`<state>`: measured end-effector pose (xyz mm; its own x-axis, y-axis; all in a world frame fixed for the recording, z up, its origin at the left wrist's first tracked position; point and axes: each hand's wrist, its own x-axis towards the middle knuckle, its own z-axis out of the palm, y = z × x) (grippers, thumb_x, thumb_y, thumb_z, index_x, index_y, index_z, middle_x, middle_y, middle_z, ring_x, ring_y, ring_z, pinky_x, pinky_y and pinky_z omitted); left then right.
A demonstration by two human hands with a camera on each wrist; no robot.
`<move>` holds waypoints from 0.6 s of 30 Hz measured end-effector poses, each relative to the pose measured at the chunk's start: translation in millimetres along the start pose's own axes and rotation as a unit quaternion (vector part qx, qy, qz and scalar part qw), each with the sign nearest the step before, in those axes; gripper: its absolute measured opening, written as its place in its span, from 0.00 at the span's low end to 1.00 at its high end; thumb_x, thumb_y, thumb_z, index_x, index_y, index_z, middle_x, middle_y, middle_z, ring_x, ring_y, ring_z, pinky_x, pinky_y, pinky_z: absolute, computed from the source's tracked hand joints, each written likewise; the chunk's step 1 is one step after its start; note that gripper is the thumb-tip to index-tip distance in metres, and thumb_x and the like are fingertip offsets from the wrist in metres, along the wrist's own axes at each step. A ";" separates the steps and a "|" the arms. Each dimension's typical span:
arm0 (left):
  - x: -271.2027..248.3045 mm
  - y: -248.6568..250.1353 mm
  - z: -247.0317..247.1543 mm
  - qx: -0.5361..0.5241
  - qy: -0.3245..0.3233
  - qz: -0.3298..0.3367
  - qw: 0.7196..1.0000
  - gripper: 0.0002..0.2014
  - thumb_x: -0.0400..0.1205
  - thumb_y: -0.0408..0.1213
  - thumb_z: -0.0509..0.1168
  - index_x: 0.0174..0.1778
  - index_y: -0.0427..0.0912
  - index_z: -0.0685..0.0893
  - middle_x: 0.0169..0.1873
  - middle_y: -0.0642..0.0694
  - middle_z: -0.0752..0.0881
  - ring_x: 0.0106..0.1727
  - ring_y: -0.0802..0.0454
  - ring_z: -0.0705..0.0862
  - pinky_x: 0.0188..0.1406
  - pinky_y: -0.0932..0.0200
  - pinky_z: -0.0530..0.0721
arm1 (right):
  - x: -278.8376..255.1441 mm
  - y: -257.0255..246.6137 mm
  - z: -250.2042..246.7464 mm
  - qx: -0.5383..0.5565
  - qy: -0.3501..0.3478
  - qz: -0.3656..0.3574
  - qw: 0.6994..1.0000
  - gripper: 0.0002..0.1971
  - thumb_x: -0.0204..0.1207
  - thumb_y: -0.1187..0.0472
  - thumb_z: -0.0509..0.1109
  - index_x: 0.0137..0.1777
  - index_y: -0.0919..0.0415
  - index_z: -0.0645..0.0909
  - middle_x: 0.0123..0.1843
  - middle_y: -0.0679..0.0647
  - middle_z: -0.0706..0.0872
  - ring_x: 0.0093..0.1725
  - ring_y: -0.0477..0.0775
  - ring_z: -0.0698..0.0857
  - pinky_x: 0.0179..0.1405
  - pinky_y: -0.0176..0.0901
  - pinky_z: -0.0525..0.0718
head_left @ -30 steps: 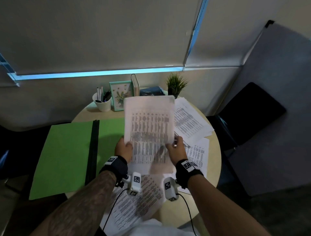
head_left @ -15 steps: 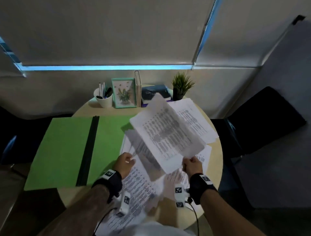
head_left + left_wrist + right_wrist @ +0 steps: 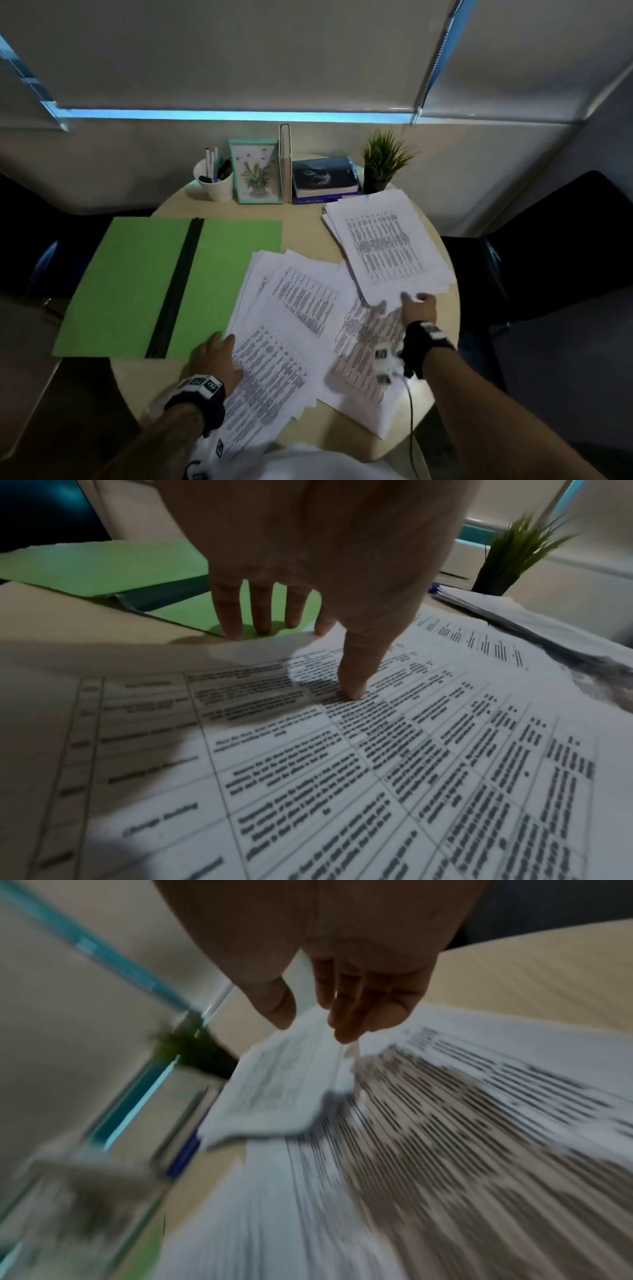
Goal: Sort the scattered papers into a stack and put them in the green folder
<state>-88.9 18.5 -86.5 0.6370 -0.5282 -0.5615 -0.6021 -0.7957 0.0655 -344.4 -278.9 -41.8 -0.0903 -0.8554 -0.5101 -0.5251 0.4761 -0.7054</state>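
Papers (image 3: 301, 325) lie fanned over the near half of the round table (image 3: 301, 212), their left edges overlapping the right leaf of the green folder (image 3: 137, 274), which lies open and flat; a tidier pile (image 3: 387, 246) sits apart at the far right, just in front of the plant (image 3: 383, 161). Such sheets are light, limp and slick on one another, so I judge they will slide and splay if pushed from one side and buckle if lifted by a corner; better to square them by the edges with both hands and lift the whole thickness along a long side. The left hand (image 3: 219, 359) holds nothing: its fingers (image 3: 260, 615) are straight and spread, tips down at the papers' left edge by the folder, the thumb pressing on a printed sheet (image 3: 342, 750), so the loose sheets lie to its right and beneath it. The right hand (image 3: 416, 308) reaches to the near edge of the pile; its wrist view is blurred, showing thumb and fingers (image 3: 356, 1007) narrowly apart about a raised corner of paper, but whether they pinch it I cannot tell. Most of the loose papers lie between the two hands.
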 end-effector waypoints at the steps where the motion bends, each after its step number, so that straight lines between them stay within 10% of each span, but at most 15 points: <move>1: 0.2 1.4 0.3 0.001 0.005 -0.005 1.000 0.41 0.76 0.56 0.68 0.83 0.55 0.55 0.85 0.49 0.52 0.82 0.39 0.57 0.77 0.39 0.68 | -13.4 8.9 8.5 -0.046 -0.022 -0.032 0.998 0.19 0.81 0.55 0.67 0.68 0.62 0.72 0.53 0.64 0.85 0.43 0.59 0.83 0.45 0.46 0.79; 5: 4.0 9.0 -4.5 0.005 0.019 -0.024 1.000 0.42 0.74 0.61 0.66 0.82 0.52 0.58 0.83 0.46 0.57 0.80 0.38 0.63 0.75 0.40 0.71 | -59.1 43.5 55.0 -0.207 -0.199 -0.123 0.950 0.17 0.81 0.49 0.62 0.67 0.54 0.72 0.53 0.57 0.86 0.42 0.58 0.87 0.40 0.45 0.84; 11: 13.2 30.2 -11.1 -0.038 0.009 -0.027 0.999 0.42 0.74 0.63 0.66 0.80 0.46 0.61 0.77 0.42 0.65 0.75 0.39 0.71 0.71 0.42 0.75 | -88.5 44.6 96.9 -0.144 -0.220 -0.081 0.961 0.37 0.79 0.57 0.66 0.85 0.54 0.52 0.79 0.62 0.71 0.68 0.66 0.81 0.57 0.49 0.84; 18: 28.8 35.1 -28.8 -0.128 -0.024 -0.046 0.990 0.36 0.74 0.58 0.68 0.74 0.42 0.71 0.67 0.38 0.76 0.66 0.37 0.78 0.66 0.43 0.80 | -93.4 30.9 110.9 -0.021 -0.162 0.025 0.986 0.40 0.79 0.72 0.65 0.84 0.54 0.48 0.52 0.56 0.79 0.37 0.51 0.80 0.31 0.44 0.83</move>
<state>-77.9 -33.2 -76.6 0.6561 -0.4403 -0.6130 -0.3964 -0.8922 0.2165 -258.4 -161.7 -70.4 0.1550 -0.7171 -0.6795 -0.5627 0.5012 -0.6574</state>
